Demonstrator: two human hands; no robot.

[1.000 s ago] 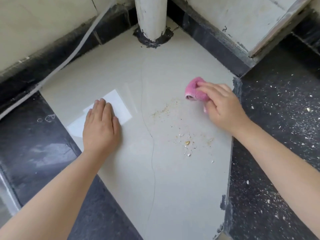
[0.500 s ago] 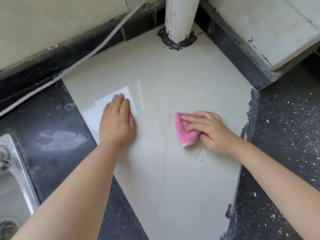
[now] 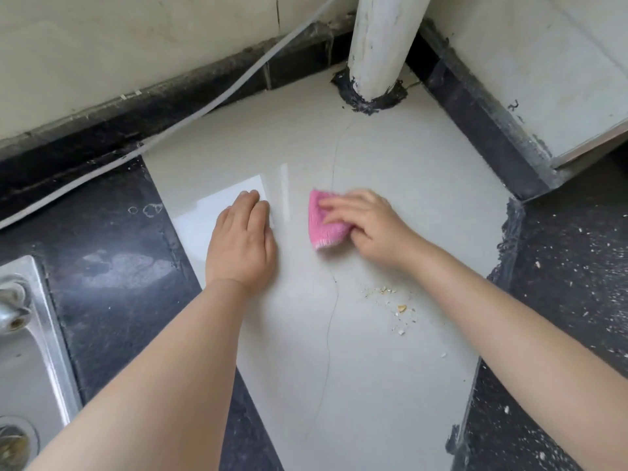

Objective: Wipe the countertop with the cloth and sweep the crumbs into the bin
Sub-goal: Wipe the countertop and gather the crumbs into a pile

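Head view: pale countertop [image 3: 390, 171] wedged into a corner between dark stone slabs, white pipe [image 3: 384, 45] at the back, steel sink [image 3: 30, 334] at far left. Left hand [image 3: 243, 243] lying flat on the tile, fingers straight and together, bracing. Right hand [image 3: 367, 222] pressing the pink cloth [image 3: 323, 220] down under extended fingers, thumb tucked at its edge. Crumbs [image 3: 394, 304] scattered nearer the body, just beside the right forearm, apart from the cloth. No bin in sight.

Step in hand, by judgement: wiping, crumbs not yet gathered. Next move calls for drawing the cloth back over the crumbs and herding them toward an edge.
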